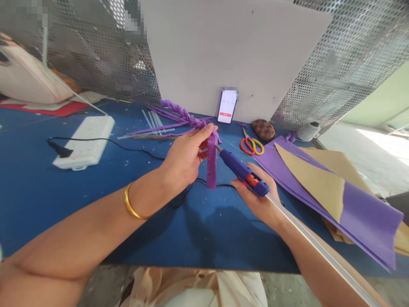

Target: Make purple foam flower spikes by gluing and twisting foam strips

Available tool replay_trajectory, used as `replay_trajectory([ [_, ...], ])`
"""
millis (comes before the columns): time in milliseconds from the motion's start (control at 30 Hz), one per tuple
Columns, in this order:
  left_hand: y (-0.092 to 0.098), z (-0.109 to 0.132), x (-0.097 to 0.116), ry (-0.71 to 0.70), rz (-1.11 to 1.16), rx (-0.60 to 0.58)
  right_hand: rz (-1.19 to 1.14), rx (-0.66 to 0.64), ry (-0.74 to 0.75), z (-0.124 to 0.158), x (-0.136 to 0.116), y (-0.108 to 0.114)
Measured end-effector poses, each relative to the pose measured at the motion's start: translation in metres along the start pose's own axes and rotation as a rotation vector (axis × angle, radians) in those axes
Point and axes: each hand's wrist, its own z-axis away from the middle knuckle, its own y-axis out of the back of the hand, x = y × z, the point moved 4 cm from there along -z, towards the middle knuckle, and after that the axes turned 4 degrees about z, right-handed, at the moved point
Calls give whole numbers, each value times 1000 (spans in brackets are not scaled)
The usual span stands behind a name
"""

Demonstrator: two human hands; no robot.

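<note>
Foam fringe (182,113), purple and tufted

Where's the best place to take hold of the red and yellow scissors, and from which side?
Grip the scissors by their red and yellow loops, coming from above on the person's side. They lie flat on the blue table with the loops toward the person and the blades pointing away, so the fingers reach the loops first.
</note>
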Motion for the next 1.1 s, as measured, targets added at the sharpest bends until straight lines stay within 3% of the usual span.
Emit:
replay_trajectory([
  [1100, 5, -5, 5, -26, 15, 39, 101, -45, 113, -3, -18, 4],
])
